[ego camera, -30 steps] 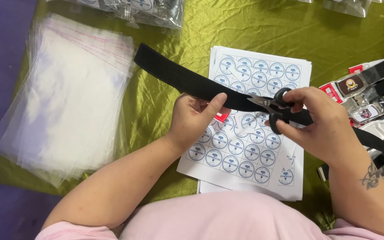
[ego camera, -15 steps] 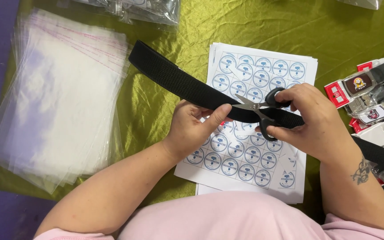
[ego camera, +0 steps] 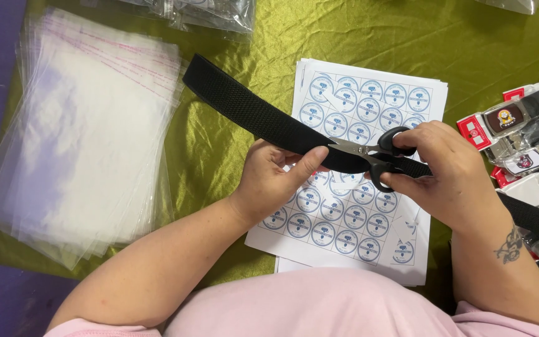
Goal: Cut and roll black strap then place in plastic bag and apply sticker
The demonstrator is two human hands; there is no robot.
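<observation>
Two hands meet over a sheet of round blue stickers (ego camera: 344,231): the left hand (ego camera: 279,178) pinches a black webbing strap (ego camera: 251,112), while the right hand (ego camera: 450,175) grips black-handled scissors (ego camera: 375,153) against it, above green satin cloth (ego camera: 219,150).

So the strap (ego camera: 263,112) runs diagonally across the sticker sheets (ego camera: 369,100), which sit on the cloth (ego camera: 219,150) right in the middle. Stack of clear bags (ego camera: 76,137) lies off to the left, packaged buckles (ego camera: 519,137) over on the right, more bags (ego camera: 207,12) at the far edge
</observation>
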